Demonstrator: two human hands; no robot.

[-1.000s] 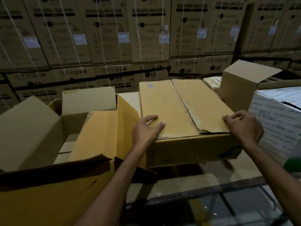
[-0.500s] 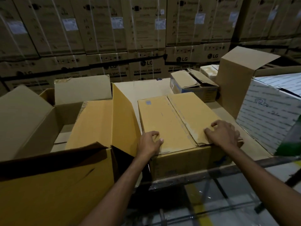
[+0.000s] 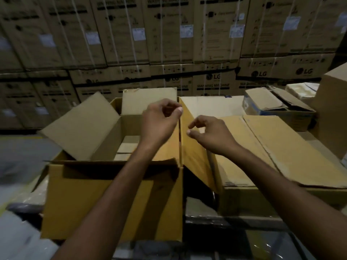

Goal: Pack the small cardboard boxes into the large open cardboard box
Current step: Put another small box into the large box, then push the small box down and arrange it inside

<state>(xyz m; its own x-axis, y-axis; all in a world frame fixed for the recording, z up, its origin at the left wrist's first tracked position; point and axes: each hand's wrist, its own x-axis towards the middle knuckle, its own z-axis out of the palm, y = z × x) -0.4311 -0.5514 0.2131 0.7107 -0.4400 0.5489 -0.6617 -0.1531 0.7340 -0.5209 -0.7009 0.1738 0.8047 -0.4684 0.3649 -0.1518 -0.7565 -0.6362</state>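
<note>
The large open cardboard box [image 3: 112,199] stands at the left with its flaps spread. Pale small boxes [image 3: 127,147] lie at its bottom. Its right flap [image 3: 195,160] stands upright between it and a closed cardboard box [image 3: 262,147] on the right. My left hand [image 3: 159,122] hovers at the upper edge of that flap, fingers loosely curled, holding nothing I can see. My right hand [image 3: 210,134] hangs just right of the flap, over the closed box's left edge, fingers also loosely curled and empty.
A smaller box with blue print [image 3: 277,109] and loose flaps sits behind the closed box. A tall brown carton [image 3: 334,109] rises at the far right. Stacked washing-machine cartons [image 3: 169,44] wall off the back. Grey floor shows at the left.
Both hands have let go of the closed box's top and moved up and left to the upright flap of the large box. The view has swung left.
</note>
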